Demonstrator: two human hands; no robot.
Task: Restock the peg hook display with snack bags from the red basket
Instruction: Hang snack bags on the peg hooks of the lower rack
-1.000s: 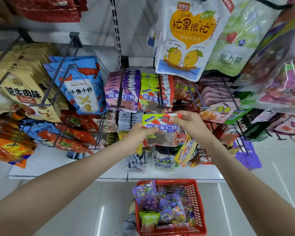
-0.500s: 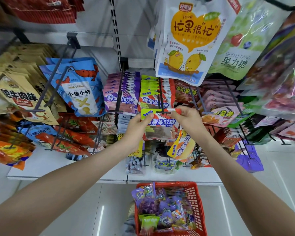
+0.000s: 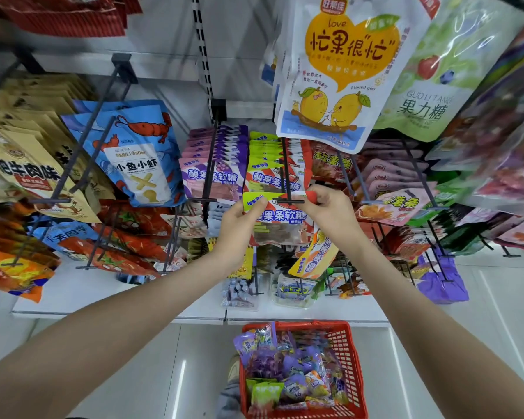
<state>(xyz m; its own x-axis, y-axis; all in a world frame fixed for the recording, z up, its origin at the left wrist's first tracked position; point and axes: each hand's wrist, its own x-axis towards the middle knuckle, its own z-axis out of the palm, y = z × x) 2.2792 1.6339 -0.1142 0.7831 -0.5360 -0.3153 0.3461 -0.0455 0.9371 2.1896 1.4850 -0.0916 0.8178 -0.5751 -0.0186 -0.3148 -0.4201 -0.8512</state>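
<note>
Pinches green-and-red-topped plastic snack bag [image 3: 282, 217] by top corners, left hand [image 3: 239, 226] and right hand [image 3: 328, 214] grips curled tight, at black metal peg hook [image 3: 287, 176] tip.

We hold a green, red and white soft-candy snack bag [image 3: 280, 220] by its top corners: our left hand [image 3: 239, 228] pinches the green corner, our right hand [image 3: 330, 213] the red one. Its header lies at the crossbar tip of a black metal peg hook [image 3: 286, 167], in front of matching hung bags [image 3: 270, 176]. Below stands a red plastic mesh basket [image 3: 350, 352] holding purple and green packets [image 3: 285, 367].
</note>
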